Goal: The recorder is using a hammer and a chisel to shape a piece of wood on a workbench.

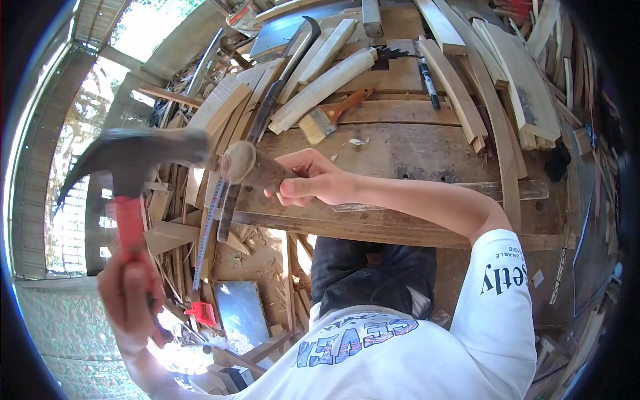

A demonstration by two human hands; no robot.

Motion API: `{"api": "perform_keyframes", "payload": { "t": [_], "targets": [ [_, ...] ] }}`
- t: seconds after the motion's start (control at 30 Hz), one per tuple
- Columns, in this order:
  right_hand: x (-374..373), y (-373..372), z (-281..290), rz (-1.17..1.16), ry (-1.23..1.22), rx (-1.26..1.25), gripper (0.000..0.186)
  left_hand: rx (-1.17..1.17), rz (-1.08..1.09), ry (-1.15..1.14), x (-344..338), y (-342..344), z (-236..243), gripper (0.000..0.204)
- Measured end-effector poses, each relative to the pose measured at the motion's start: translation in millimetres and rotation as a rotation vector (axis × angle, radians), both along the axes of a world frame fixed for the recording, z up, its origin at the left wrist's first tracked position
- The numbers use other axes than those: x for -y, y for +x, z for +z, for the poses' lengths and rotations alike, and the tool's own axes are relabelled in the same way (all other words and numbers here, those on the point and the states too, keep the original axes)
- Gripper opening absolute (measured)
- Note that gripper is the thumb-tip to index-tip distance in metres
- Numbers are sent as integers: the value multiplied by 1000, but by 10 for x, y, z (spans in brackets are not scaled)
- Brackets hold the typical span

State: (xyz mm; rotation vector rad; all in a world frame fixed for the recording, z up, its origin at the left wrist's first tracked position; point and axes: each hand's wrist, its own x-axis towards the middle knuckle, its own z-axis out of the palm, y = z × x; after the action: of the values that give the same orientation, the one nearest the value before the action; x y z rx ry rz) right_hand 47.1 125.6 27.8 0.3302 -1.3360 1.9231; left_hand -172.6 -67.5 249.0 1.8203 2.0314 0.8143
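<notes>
My left hand (130,293), raised at the left and slightly blurred, is closed around the red handle of a claw hammer (160,153). The hammer's dark head is up, its claw pointing left and its striking face toward the right. Above the bench's near edge, my right hand (310,177) grips a short round wooden handle (257,168). Its broad, worn end faces the hammer; whatever lies at its other end is hidden by my fingers. Hammer face and handle end appear close together, but I cannot tell whether they touch.
On the wooden workbench (400,143) lie a paintbrush (333,117), a black marker (428,83), a long dark hooked bar (273,93) and several wood strips (327,87). Planks (513,87) are stacked at the right. Offcuts and a blue-grey panel (240,313) lie below left.
</notes>
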Motion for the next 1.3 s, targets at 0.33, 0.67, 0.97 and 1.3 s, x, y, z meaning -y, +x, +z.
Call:
{"api": "perform_keyframes", "payload": {
  "t": [0.33, 0.67, 0.97, 1.3],
  "targets": [
    [-17, 12, 0, 27, -29, 24, 37, 644, 277, 468, -160, 322, 167, 30],
    [-65, -29, -41, 31, -25, 41, 42, 349, -71, -6, -132, 416, -601, 41],
    [-209, -140, -16, -347, -174, -18, 43, 692, 107, 91, -131, 295, -1553, 33],
    [-304, 5, 104, -271, -226, -133, 56, 645, 158, -94, 46, 355, -2340, 33]
  ]
}}
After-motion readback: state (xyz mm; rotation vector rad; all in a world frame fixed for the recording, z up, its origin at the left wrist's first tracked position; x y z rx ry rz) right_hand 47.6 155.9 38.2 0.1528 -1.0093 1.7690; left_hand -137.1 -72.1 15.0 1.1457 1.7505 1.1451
